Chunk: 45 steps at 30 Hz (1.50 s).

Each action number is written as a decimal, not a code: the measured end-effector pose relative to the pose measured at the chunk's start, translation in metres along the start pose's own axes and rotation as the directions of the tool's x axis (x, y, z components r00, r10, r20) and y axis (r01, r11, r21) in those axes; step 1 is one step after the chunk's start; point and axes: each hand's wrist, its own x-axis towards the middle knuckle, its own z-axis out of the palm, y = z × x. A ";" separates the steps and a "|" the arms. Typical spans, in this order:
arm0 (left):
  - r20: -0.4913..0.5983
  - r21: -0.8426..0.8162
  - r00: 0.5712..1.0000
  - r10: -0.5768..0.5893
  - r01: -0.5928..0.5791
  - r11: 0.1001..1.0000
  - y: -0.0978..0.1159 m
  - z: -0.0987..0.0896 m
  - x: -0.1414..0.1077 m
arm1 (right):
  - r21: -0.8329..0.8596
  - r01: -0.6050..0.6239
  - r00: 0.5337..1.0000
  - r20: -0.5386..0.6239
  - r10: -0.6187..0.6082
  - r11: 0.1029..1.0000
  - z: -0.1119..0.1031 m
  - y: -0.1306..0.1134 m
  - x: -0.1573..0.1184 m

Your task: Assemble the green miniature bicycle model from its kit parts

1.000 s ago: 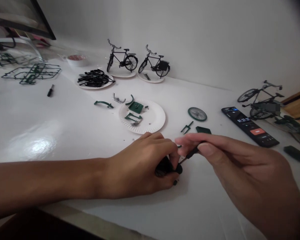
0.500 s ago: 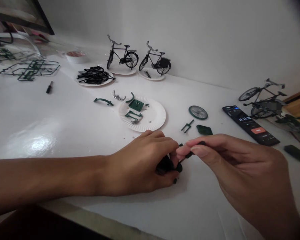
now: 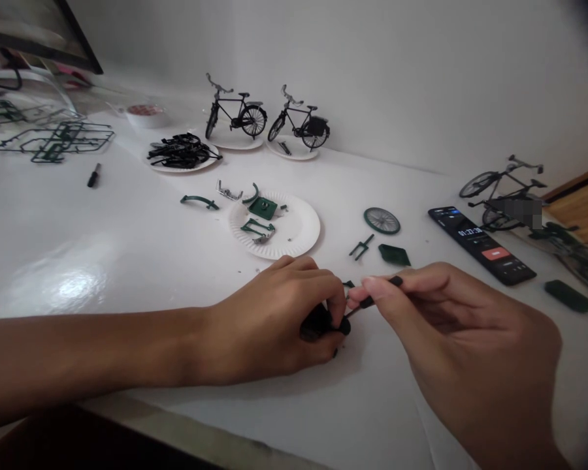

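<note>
My left hand (image 3: 294,313) rests on the white table, its fingers closed around a dark model part (image 3: 316,323) that they mostly hide. Between thumb and fingers of my right hand (image 3: 470,326) is a small black screwdriver (image 3: 367,302); its thin shaft slants down to the dark part at my left fingertips. Whether the tip sits in a screw is too small to tell. Just beyond my hands lie a green fork (image 3: 361,247), a green-rimmed spoked wheel (image 3: 381,220) and a green panel (image 3: 394,254).
A paper plate (image 3: 298,228) holds green parts. Farther back, black parts fill another plate (image 3: 169,168), and two model bicycles (image 3: 238,117) stand near the wall. A phone (image 3: 480,245) lies at right beside another model bicycle (image 3: 504,189). Green sprues (image 3: 53,140) and a second screwdriver (image 3: 94,176) are at left.
The view has shifted slightly, moving the table items a little left. My right fingers have shifted on the screwdriver, so more of its handle and shaft shows. My left hand keeps its grip.
</note>
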 end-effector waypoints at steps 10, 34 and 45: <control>-0.029 -0.037 0.999 -0.021 0.020 0.999 -0.001 -0.001 -0.002 | -0.001 0.070 0.994 0.079 -0.070 0.998 -0.001 0.011 -0.002; -0.045 -0.014 0.996 -0.072 0.071 0.997 -0.003 0.000 -0.002 | -0.282 0.058 0.998 0.001 -0.060 0.958 -0.006 -0.005 -0.002; -0.026 -0.042 0.998 -0.064 0.063 0.997 -0.002 -0.001 -0.001 | -0.210 0.054 0.999 0.019 -0.051 0.976 -0.003 -0.001 -0.007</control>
